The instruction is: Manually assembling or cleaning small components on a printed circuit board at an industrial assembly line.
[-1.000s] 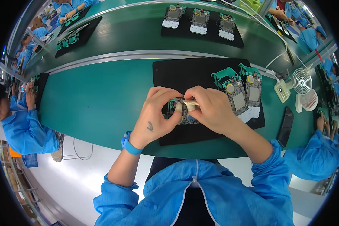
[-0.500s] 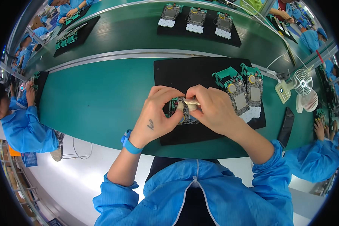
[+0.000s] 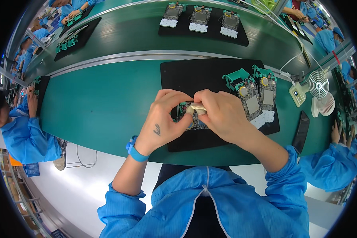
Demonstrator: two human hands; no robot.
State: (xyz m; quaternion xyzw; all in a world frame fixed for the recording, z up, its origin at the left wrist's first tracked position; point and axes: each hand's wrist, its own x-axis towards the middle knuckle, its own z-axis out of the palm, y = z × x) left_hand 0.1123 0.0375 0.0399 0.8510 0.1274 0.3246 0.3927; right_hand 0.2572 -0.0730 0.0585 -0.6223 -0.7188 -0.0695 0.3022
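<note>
Nearest me, at six o'clock, are my blue smock sleeves and a blue wristband (image 3: 137, 152) on my left wrist. Just beyond, near the centre, my left hand (image 3: 164, 119) and right hand (image 3: 222, 115) meet over a small green circuit board (image 3: 188, 119), both pinching it by the fingertips; the right hand's fingertips also grip a small pale piece (image 3: 198, 107) on its top edge. The board sits above a black mat (image 3: 202, 75) on the green bench (image 3: 103, 103). At two o'clock two more green-framed boards (image 3: 254, 93) lie on the mat. Further, at three o'clock, stands a small white fan (image 3: 319, 89). At twelve o'clock, another black tray (image 3: 204, 35) carries three boards.
</note>
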